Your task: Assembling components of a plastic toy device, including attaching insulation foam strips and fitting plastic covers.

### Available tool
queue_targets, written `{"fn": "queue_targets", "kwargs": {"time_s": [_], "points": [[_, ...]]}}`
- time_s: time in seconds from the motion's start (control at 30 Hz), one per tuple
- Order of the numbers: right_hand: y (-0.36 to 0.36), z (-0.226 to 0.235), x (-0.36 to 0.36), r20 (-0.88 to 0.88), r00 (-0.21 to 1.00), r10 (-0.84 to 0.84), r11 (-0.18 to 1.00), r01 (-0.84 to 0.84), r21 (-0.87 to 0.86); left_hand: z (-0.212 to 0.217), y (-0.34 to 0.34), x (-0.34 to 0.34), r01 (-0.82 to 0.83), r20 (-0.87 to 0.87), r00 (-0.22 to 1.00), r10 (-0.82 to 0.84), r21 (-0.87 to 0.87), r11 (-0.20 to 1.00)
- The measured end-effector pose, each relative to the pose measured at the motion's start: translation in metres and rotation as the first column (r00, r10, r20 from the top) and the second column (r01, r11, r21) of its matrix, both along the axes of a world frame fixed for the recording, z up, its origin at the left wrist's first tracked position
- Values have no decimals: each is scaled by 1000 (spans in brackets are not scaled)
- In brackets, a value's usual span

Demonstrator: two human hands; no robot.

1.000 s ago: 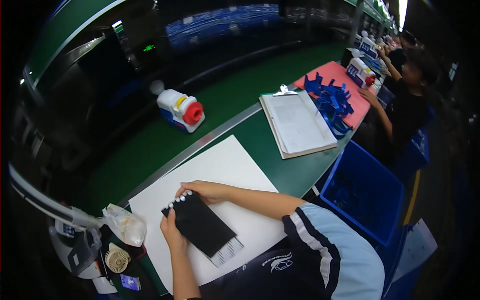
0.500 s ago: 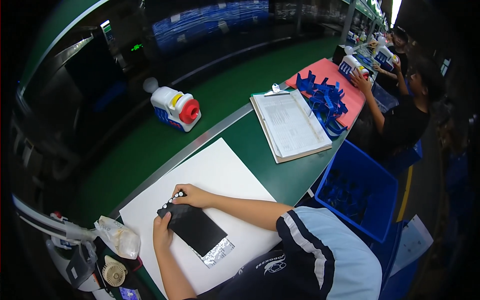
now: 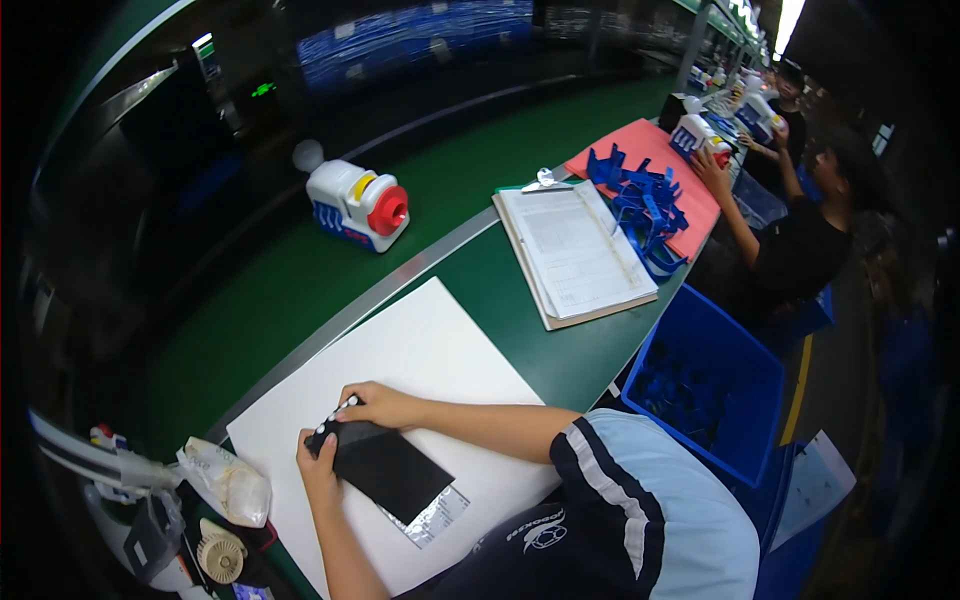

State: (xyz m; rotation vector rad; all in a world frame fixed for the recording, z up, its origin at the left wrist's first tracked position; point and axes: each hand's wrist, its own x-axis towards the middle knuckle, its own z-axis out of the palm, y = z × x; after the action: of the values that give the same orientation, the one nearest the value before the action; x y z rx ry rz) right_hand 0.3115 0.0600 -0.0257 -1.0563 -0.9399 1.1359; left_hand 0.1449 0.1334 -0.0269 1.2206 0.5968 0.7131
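Note:
Both my hands grip the far end of a flat black sheet-like piece (image 3: pixel 395 472) with several small white round bits along that edge. My left hand (image 3: pixel 319 470) is closed on its left corner, thumb on top. My right hand (image 3: pixel 384 405) pinches the same edge a little further right. Fingers hide part of that end, and I cannot make out what the white bits are. From under the black piece's near end sticks out a silver printed foil (image 3: pixel 436 520). All this is over a large white sheet (image 3: pixel 440 335) on the green table (image 3: pixel 500 345).
Beyond the metal edge, a white, blue and red toy (image 3: pixel 358 205) stands on a green belt (image 3: pixel 250 300). A clipboard (image 3: pixel 577 250), blue plastic parts (image 3: pixel 645 200) and a blue bin (image 3: pixel 760 400) lie rightward, near co-workers. At left are a plastic bag (image 3: pixel 230 482) and small fan (image 3: pixel 221 556).
The toy on the belt has shifted slightly right. My hands keep their hold on the black piece; its gripped far end looks a little more bunched. The whole view has tilted slightly.

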Motion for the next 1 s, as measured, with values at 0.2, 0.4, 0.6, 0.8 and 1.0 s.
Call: {"fn": "queue_targets", "kwargs": {"time_s": [0.2, 0.4, 0.6, 0.8, 1.0], "points": [[-5, -4, -1, -201, 977, 71, 991, -93, -101, 2, -8, 2, -14, 43, 999, 24, -208, 978], [-12, -3, 4, 141, 990, 10, 999, -6, -34, 0, -3, 0, 53, -31, 998, -55, -60, 997], [9, -7, -14, 259, 965, 33, 999, -36, 5, -22, 18, -32, -88, -146, 985, 89, 13, 996], [-11, -11, -11, 120, 990, -70, 985, 88, -151, -18, 8, -8, 149, -211, 970, -121, 120, 982], [-15, -5, -14, 25, 995, -93, 988, 96, -117, 4, -1, -6, 191, -84, 980, -179, 183, 964]]}}
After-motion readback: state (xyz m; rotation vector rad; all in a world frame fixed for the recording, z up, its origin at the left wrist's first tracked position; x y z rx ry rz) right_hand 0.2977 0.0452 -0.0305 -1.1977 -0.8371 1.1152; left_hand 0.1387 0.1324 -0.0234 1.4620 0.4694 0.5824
